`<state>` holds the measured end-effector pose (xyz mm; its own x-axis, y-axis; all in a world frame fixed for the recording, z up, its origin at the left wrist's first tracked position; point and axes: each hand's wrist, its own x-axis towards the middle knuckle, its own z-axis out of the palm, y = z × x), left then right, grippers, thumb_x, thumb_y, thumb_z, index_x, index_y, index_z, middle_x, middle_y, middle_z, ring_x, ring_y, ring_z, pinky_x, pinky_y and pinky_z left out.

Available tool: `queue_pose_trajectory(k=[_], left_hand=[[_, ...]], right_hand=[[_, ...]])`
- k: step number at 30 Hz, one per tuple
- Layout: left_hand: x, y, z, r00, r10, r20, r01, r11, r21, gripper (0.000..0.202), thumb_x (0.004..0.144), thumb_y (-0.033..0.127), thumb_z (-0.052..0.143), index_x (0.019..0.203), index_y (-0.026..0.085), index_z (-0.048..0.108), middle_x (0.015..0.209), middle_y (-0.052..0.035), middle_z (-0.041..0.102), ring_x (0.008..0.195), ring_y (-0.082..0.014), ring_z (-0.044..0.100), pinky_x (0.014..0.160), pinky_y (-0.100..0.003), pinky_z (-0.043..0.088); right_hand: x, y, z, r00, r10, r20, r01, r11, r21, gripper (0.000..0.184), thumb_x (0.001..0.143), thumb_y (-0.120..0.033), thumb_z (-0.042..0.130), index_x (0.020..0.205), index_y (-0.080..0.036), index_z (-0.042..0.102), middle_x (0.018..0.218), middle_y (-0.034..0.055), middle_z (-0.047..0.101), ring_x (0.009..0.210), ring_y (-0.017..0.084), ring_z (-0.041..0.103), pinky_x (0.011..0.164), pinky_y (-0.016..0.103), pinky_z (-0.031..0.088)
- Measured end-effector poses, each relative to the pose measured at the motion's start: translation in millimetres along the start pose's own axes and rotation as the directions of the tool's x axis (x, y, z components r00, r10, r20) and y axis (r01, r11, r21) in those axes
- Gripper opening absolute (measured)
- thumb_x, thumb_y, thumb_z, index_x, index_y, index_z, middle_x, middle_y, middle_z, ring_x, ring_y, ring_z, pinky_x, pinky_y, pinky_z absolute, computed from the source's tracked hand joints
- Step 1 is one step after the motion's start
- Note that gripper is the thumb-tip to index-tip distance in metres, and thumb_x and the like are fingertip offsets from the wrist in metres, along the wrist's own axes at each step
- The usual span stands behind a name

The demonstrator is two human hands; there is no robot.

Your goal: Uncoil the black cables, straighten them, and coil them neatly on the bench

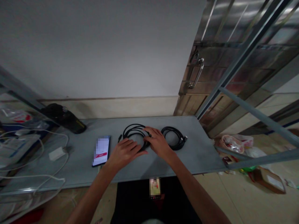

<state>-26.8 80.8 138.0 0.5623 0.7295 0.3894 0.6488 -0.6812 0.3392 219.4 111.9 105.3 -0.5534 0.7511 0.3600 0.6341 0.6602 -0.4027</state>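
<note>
A coiled black cable lies on the grey table. My left hand rests flat on the coil's near side, fingers stretched toward the right. My right hand lies on the coil's right edge, fingers spread and pointing left. Neither hand grips anything that I can see. A second coiled black cable sits just right of my right hand, untouched.
A phone with a lit screen lies left of my left hand. A black bag sits at the back left. White cables and a charger lie at the left. Metal door and clutter on the floor at right.
</note>
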Motion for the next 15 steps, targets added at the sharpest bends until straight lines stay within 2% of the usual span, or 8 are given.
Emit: queue_pose_trajectory(k=[2, 4, 7, 10, 12, 15], left_hand=[[-5, -29, 28.1, 0.998, 0.059, 0.008, -0.059, 0.998, 0.019, 0.031, 0.11, 0.05, 0.074, 0.094, 0.024, 0.083, 0.083, -0.0051, 0.072, 0.086, -0.0252, 0.07, 0.094, -0.039, 0.056], [-17, -52, 52.1, 0.996, 0.088, 0.01, -0.089, 0.994, 0.061, 0.028, 0.113, 0.047, 0.068, 0.113, 0.024, 0.085, 0.089, -0.0051, 0.073, 0.092, -0.0264, 0.071, 0.098, -0.042, 0.057], [-39, -69, 75.9, 0.997, 0.078, 0.021, -0.079, 0.992, 0.097, 0.029, 0.116, 0.041, 0.064, 0.13, 0.025, 0.083, 0.097, -0.0067, 0.074, 0.1, -0.0276, 0.071, 0.103, -0.046, 0.057], [-54, -72, 89.8, 0.999, 0.041, 0.016, -0.042, 0.996, 0.074, 0.032, 0.115, 0.039, 0.065, 0.139, 0.024, 0.08, 0.103, -0.0088, 0.074, 0.104, -0.029, 0.069, 0.102, -0.047, 0.057], [-59, -72, 96.6, 1.0, -0.005, -0.007, 0.005, 0.999, 0.045, 0.036, 0.115, 0.042, 0.065, 0.143, 0.023, 0.079, 0.103, -0.0087, 0.074, 0.102, -0.0289, 0.069, 0.098, -0.046, 0.058], [-60, -71, 101.9, 0.998, -0.053, -0.024, 0.054, 0.998, 0.026, 0.04, 0.117, 0.046, 0.062, 0.145, 0.024, 0.078, 0.106, -0.0087, 0.073, 0.102, -0.0284, 0.069, 0.097, -0.046, 0.058]], right_hand=[[7, 18, 30, 0.997, 0.034, 0.066, -0.029, 0.997, -0.068, 0.038, 0.102, 0.002, 0.064, 0.128, -0.019, 0.082, 0.175, 0.0144, 0.055, 0.169, 0.029, 0.042, 0.136, 0.053, 0.041], [6, 30, 54, 0.991, 0.055, 0.122, -0.045, 0.995, -0.084, 0.038, 0.104, 0.0, 0.063, 0.135, -0.018, 0.079, 0.174, 0.0158, 0.055, 0.168, 0.029, 0.044, 0.135, 0.052, 0.043], [-4, 39, 72, 0.995, 0.028, 0.096, -0.02, 0.996, -0.082, 0.054, 0.105, 0.002, 0.055, 0.153, -0.019, 0.07, 0.177, 0.0143, 0.054, 0.17, 0.028, 0.041, 0.136, 0.052, 0.043], [-20, 43, 67, 1.0, -0.012, 0.01, 0.013, 0.995, -0.102, 0.065, 0.104, 0.003, 0.049, 0.165, -0.019, 0.06, 0.181, 0.0132, 0.048, 0.173, 0.028, 0.037, 0.139, 0.053, 0.038], [-33, 47, 55, 0.998, 0.016, -0.056, -0.023, 0.992, -0.127, 0.059, 0.109, -0.004, 0.05, 0.165, -0.019, 0.059, 0.181, 0.0143, 0.047, 0.171, 0.029, 0.039, 0.139, 0.055, 0.037], [-57, 56, 34, 0.978, 0.121, -0.172, -0.153, 0.971, -0.182, 0.047, 0.115, -0.023, 0.058, 0.161, -0.021, 0.062, 0.177, 0.0168, 0.052, 0.166, 0.033, 0.046, 0.137, 0.059, 0.037]])
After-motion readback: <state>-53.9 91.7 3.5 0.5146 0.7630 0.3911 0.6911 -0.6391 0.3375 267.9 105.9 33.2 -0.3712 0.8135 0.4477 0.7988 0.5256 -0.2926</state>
